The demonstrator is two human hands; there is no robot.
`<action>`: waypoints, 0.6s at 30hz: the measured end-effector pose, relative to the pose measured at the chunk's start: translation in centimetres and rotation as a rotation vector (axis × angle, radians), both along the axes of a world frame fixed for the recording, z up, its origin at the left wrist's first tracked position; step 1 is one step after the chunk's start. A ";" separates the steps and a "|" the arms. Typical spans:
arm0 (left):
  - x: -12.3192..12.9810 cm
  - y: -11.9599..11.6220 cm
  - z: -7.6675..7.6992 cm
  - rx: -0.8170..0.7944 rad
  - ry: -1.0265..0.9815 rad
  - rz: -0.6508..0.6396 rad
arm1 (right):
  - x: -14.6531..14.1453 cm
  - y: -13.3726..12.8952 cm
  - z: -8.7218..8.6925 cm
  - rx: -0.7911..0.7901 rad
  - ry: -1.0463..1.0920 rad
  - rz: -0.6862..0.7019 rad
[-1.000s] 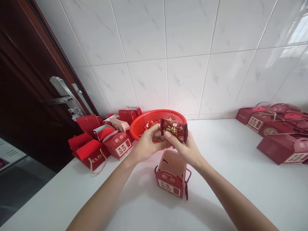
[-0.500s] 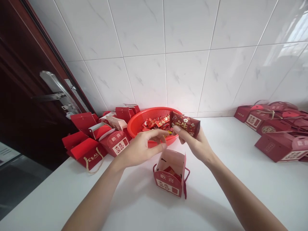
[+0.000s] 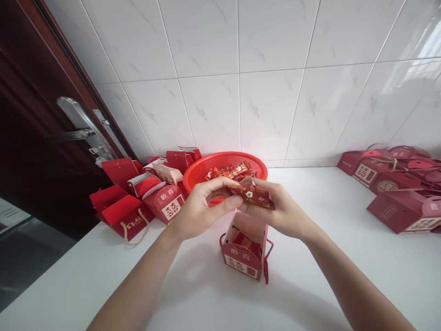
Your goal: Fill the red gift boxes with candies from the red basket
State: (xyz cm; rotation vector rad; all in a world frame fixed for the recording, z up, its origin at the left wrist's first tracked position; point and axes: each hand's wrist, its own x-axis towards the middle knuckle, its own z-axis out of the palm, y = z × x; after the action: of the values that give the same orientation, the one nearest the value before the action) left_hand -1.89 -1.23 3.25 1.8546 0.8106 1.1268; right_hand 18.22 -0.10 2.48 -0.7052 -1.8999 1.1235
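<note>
A dark red snack packet [image 3: 253, 195] with a flower print is pinched between both hands. My left hand [image 3: 203, 209] grips its left end with thumb and fingers. At the right end, my right hand [image 3: 284, 209] is closed around it. Just below the hands stands a small open red gift box [image 3: 241, 262] with white and dark lettering and a cord handle; a red wrapped item [image 3: 245, 240] lies inside. Behind the hands, a red plastic basket [image 3: 193, 172] holds several wrapped sweets [image 3: 237, 171], partly hidden by my fingers.
Several open red boxes [image 3: 127, 216] crowd the table's left side. More red boxes [image 3: 392, 209], closed, are piled at the right. A white tiled wall [image 3: 268, 105] rises behind the white table [image 3: 327, 207]. On the left is a dark door [image 3: 31, 115] with a metal handle.
My left hand has closed on the packet, which my right hand alone held before. The packet has come lower and slightly left, tilting flatter above the box.
</note>
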 end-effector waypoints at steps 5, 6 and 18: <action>-0.3 0.1 0.2 0.060 -0.131 0.191 | -0.7 -0.6 0.1 -0.173 0.076 0.027; -0.6 0.1 0.3 0.076 -0.170 0.213 | -0.8 -0.8 0.2 -0.213 0.086 0.026; -1.5 0.0 0.8 0.087 -0.286 0.200 | -0.8 -1.7 -0.1 -0.198 -0.113 0.119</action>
State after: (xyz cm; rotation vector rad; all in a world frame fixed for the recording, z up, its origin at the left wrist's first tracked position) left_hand -3.44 -1.19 4.02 1.6565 0.8035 1.5349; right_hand 17.37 -1.75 2.34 -0.7865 -1.9637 1.3864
